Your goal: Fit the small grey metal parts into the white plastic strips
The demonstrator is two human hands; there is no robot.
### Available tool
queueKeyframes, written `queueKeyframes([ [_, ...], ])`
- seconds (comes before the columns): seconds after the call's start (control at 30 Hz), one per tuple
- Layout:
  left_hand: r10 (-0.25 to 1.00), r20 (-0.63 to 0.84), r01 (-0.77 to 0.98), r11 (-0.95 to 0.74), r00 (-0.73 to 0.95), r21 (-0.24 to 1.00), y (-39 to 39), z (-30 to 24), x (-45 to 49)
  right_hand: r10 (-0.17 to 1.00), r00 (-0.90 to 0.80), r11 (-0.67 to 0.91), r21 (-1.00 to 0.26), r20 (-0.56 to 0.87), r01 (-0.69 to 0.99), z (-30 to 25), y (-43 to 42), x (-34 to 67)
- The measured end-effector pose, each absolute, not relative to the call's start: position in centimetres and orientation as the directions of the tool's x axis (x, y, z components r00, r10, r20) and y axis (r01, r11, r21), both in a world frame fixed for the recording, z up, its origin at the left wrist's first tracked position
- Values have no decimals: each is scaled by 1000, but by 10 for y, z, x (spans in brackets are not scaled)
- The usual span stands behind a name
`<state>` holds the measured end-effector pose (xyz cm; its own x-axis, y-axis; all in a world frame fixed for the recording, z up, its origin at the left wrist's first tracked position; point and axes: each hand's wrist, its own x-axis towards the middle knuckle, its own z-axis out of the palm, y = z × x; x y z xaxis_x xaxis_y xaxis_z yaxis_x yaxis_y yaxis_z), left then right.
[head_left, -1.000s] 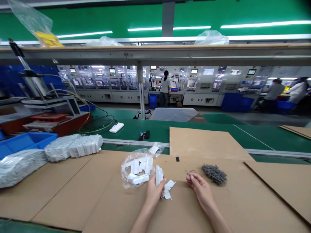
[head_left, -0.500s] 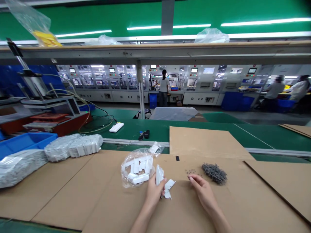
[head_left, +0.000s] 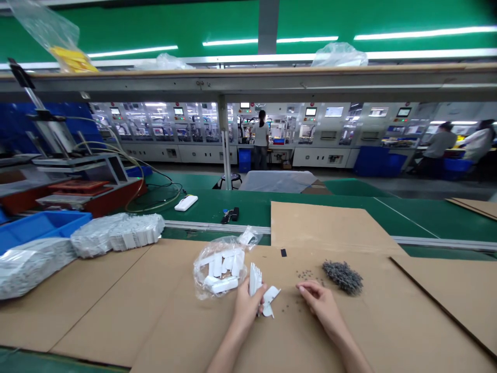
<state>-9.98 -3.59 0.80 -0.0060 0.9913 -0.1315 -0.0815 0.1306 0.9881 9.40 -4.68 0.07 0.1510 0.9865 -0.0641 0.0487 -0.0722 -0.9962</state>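
My left hand (head_left: 246,301) is closed round a stack of thin white plastic pieces (head_left: 255,278), held upright. Beside its fingers, two or so loose white plastic pieces (head_left: 270,300) lie on the cardboard. My right hand (head_left: 317,300) rests low over the cardboard, thumb and forefinger pinched together; whatever is between the tips is too small to make out. Scattered tiny dark grey parts (head_left: 304,273) lie just beyond its fingertips, with a few more to the left of the hand. A heap of the same grey parts (head_left: 343,277) sits to its right.
An open clear bag (head_left: 202,259) of white pieces lies left of my left hand. Bagged white stacks (head_left: 134,234) and a blue bin (head_left: 58,223) stand further left, near a lever press (head_left: 58,134). A small black piece (head_left: 283,253) lies ahead. Co-workers are in the background.
My right hand has shifted slightly left. Several tiny grey parts now show on the cardboard left of it, where none showed before. The left hand keeps its hold on the stack.
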Motion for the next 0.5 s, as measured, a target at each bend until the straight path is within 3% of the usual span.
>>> queueKeyframes([
  [0.07, 992, -128, -88, 127, -5, 988, -36, 8, -100, 986, 69, -155, -988, -154, 6, -1, -48, 92],
  [0.13, 991, -131, -106, 131, 13, 986, -37, 9, -99, 988, 57, -144, -989, -146, -32, -1, -49, 88],
  [0.23, 983, -154, -171, 170, 101, 971, -41, 10, -95, 993, 108, -36, -997, -44, -75, -1, -50, 76],
  [0.4, 919, -223, -270, 316, 324, 909, -49, 13, -89, 992, 45, 118, -991, 115, -67, 7, -55, 51],
  [0.5, 913, -245, -322, 351, 326, 879, -49, 13, -89, 984, -4, 180, -982, 181, -61, 11, -57, 44],
])
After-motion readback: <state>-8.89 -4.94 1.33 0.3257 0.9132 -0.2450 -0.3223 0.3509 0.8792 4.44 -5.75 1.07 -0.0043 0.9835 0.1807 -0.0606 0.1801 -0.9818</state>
